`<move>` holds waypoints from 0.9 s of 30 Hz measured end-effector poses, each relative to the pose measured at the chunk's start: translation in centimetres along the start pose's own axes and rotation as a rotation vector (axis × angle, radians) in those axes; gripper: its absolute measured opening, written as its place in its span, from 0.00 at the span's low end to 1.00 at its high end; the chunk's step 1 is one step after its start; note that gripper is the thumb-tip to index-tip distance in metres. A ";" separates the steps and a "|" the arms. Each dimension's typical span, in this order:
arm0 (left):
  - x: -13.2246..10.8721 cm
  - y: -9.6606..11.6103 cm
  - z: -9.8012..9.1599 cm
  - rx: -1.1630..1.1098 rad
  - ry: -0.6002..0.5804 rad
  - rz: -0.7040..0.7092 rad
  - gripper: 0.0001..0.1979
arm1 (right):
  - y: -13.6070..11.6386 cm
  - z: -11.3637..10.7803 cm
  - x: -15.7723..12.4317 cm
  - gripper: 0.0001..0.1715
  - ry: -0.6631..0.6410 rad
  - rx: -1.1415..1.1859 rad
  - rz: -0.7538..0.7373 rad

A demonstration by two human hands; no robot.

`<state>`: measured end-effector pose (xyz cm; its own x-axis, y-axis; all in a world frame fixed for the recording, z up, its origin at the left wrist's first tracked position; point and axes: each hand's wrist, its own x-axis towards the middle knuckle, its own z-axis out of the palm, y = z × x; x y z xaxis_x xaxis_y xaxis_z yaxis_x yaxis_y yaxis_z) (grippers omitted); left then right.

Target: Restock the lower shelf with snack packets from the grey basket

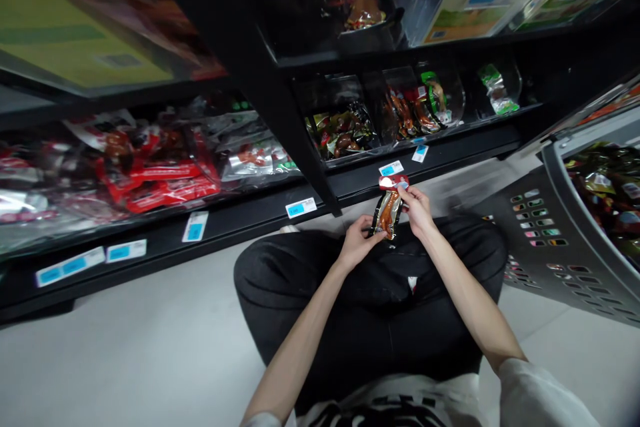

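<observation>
A small, flat, glossy plastic packet with a red top band, black and gold edges and a brown item visible inside (387, 215) is positioned between the two hands, above the lap and in front of the lower shelf. Its red end points toward the shelf; its lower end points toward the body, with a slight lean.

The left hand (359, 240) engages the packet at the lower left. The thumb lies across the lower end, and the other fingers bear on the left edge; together they pinch that corner. The right hand (416, 209) engages the upper right, with its fingertips closed on the edge just below the red band. The contact of the fingers behind the packet is hidden. The middle of the packet's face lies uncovered between both grips.

The legs, in black fabric trousers (273, 293), are folded below the hands. A black shelf with a flat front edge (357, 185) carries white-and-blue rectangular price labels (301, 207). Red and clear plastic packets (167, 180) occupy its left section. A grey perforated plastic basket (543, 197), containing dark glossy packets (603, 180), stands beside the right knee.
</observation>
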<state>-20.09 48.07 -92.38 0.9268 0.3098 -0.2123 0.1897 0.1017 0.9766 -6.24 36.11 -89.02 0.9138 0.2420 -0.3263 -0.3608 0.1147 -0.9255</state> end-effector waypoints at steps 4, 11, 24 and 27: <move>0.0 0.1 0.1 -0.034 0.013 0.005 0.20 | -0.1 0.1 -0.1 0.26 0.032 0.042 0.017; 0.0 0.1 0.1 -0.057 0.017 0.010 0.21 | -0.1 0.1 -0.1 0.25 0.044 0.047 0.021; -0.1 0.3 0.1 -0.028 0.034 0.059 0.18 | 0.1 -0.2 0.2 0.26 0.024 -0.003 0.026; 0.0 0.2 0.1 -0.018 0.045 0.084 0.17 | 0.0 -0.2 0.1 0.25 -0.013 0.015 0.053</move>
<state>-20.06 48.01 -92.21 0.9235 0.3603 -0.1317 0.1060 0.0901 0.9903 -6.11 35.98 -89.10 0.8907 0.2610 -0.3721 -0.4116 0.1161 -0.9039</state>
